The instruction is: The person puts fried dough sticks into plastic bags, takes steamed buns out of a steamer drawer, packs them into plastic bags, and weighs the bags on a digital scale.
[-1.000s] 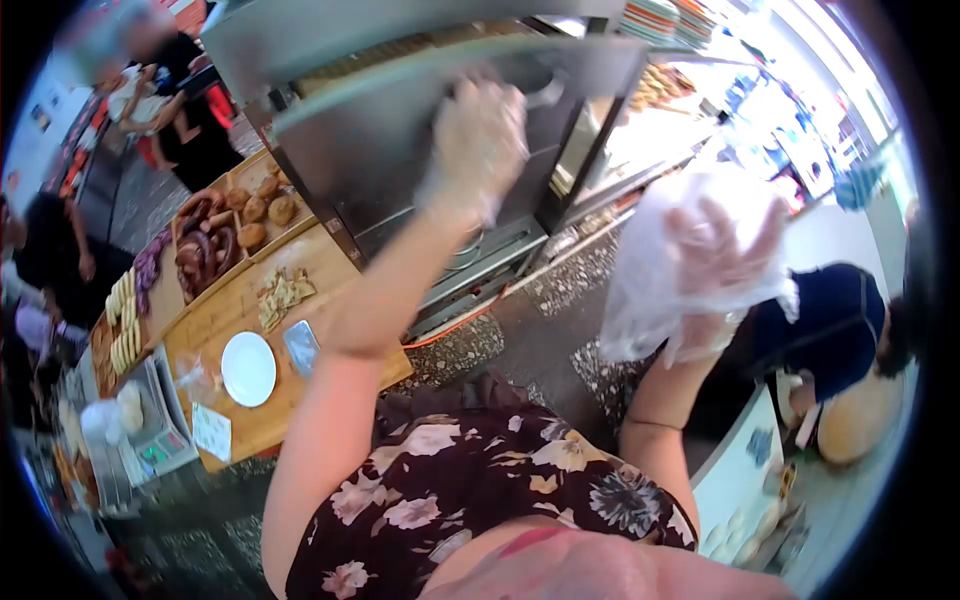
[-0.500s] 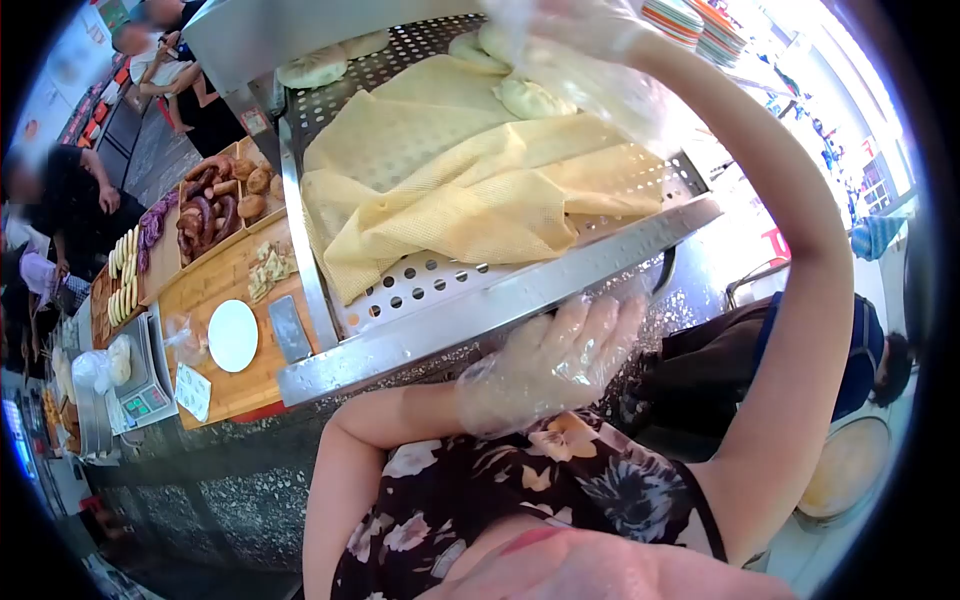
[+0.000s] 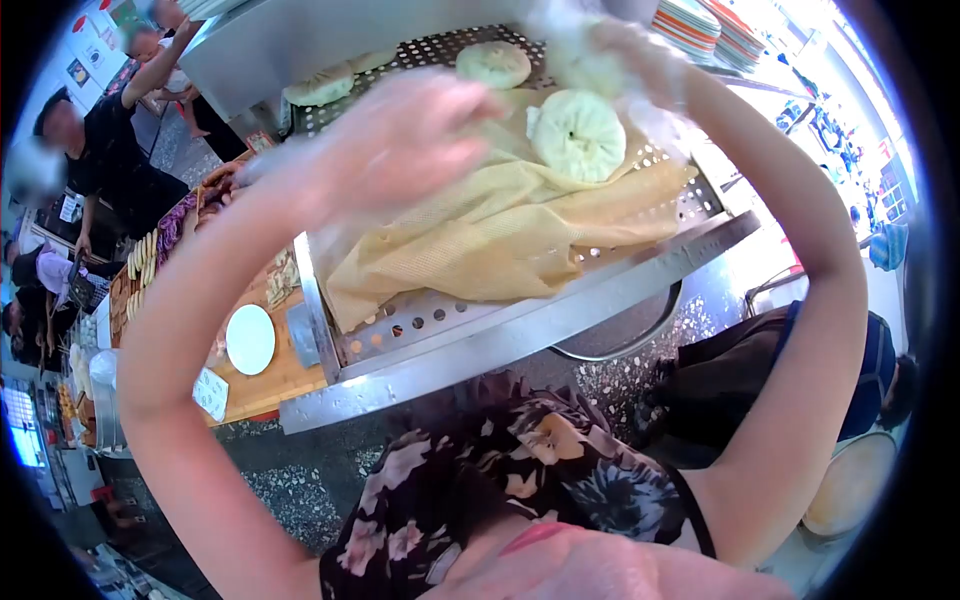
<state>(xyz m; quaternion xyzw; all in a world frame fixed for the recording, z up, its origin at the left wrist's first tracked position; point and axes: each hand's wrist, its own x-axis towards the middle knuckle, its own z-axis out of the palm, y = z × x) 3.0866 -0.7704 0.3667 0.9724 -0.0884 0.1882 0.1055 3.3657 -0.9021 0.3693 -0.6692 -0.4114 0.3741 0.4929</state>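
Note:
My left hand (image 3: 410,140), smeared by motion, is raised over the left part of a perforated metal tray (image 3: 430,335); its fingers are blurred. At the tray's far right, my right hand (image 3: 625,55), in a clear plastic glove, is over or against a pale bun (image 3: 575,65). Whether its fingers grip that bun is unclear. A round pleated bun (image 3: 578,138) rests on a crumpled yellow mesh cloth (image 3: 480,235) just below the right hand. Farther back sits another bun (image 3: 493,65), and more buns (image 3: 320,88) lie at the back left, partly under a metal housing.
On the left, a wooden counter (image 3: 285,385) holds a white plate (image 3: 250,339), a price card (image 3: 210,393) and food trays. Stacked plates (image 3: 690,30) stand at the back right. One person (image 3: 110,140) stands across the counter; another (image 3: 790,360) is at the right.
My left hand has risen from below the tray's front edge to above its left part. My right hand has moved slightly right. The pleated bun now shows fully on the cloth.

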